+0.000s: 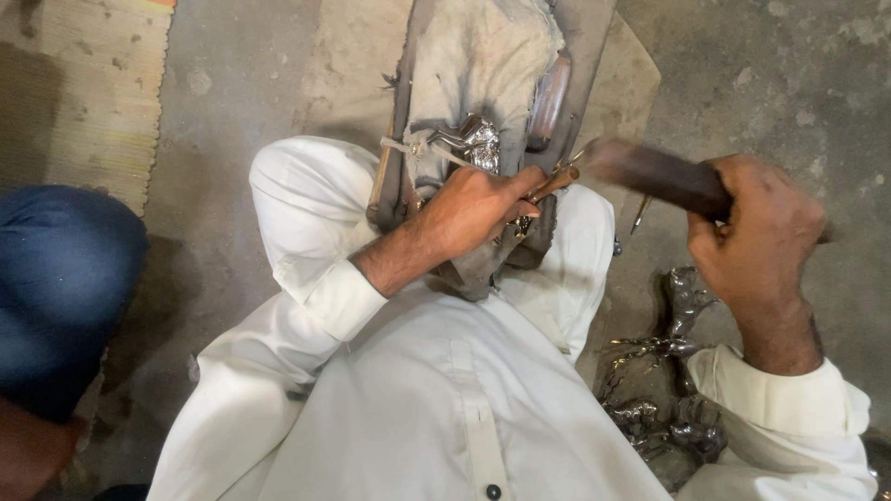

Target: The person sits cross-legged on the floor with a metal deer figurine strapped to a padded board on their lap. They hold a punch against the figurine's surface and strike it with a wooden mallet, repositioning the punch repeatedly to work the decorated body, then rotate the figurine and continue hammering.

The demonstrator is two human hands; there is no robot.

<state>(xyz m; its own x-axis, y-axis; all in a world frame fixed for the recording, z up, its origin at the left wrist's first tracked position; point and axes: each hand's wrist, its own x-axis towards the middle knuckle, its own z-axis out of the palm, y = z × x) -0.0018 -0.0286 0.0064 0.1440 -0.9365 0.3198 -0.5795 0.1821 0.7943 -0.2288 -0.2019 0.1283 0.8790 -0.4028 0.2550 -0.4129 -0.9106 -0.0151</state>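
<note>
White sleeve cuffs frame both hands. Right hand (756, 232) is fisted around a dark wooden mallet handle (654, 174), blurred, raised beside the chisel. Left hand (473, 211) pinches a thin wooden-handled chisel (555, 182) against a shiny metal figurine (475, 141) lying on a cloth-covered work block (483, 56) between the knees. More silvery figurines (664, 371) lie on the concrete floor (789, 83) by the right knee. Another person's blue-clad knee (60, 278) sits at the left edge.
</note>
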